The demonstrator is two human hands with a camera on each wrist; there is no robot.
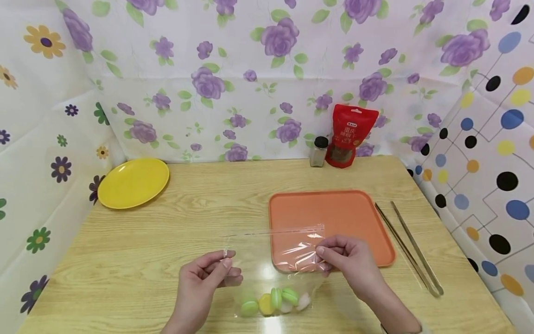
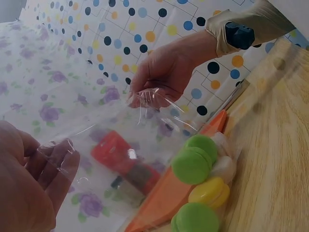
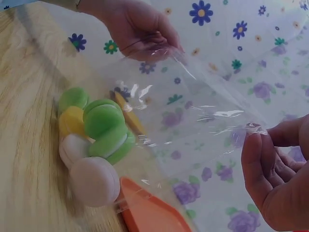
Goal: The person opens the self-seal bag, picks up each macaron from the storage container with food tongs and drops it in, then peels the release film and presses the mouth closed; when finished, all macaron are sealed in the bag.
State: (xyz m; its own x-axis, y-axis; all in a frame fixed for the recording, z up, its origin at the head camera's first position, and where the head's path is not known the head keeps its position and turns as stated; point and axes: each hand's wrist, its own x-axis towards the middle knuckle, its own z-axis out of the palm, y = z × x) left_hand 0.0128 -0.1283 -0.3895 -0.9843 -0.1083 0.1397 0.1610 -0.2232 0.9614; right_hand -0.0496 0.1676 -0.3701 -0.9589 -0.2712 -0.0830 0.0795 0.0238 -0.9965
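Note:
A clear plastic bag point(image 1: 267, 264) is stretched between my two hands near the front of the table. My left hand point(image 1: 208, 278) pinches its left edge between thumb and fingers. On the opposite edge, my right hand point(image 1: 348, 260) pinches the film the same way. Several macarons lie along the bag's bottom: green point(image 2: 192, 164), yellow point(image 2: 210, 192) and pale pinkish-white point(image 3: 94, 181). Through the film, part of the orange tray point(image 1: 325, 204) shows behind the bag's upper right.
Metal tongs point(image 1: 413, 250) lie right of the tray. At the back stand a black-capped jar point(image 1: 319, 152) and a red pouch point(image 1: 352, 127). A yellow plate point(image 1: 133, 183) sits at the table's left edge. Patterned cloth point(image 1: 250, 83) walls the table's back and sides.

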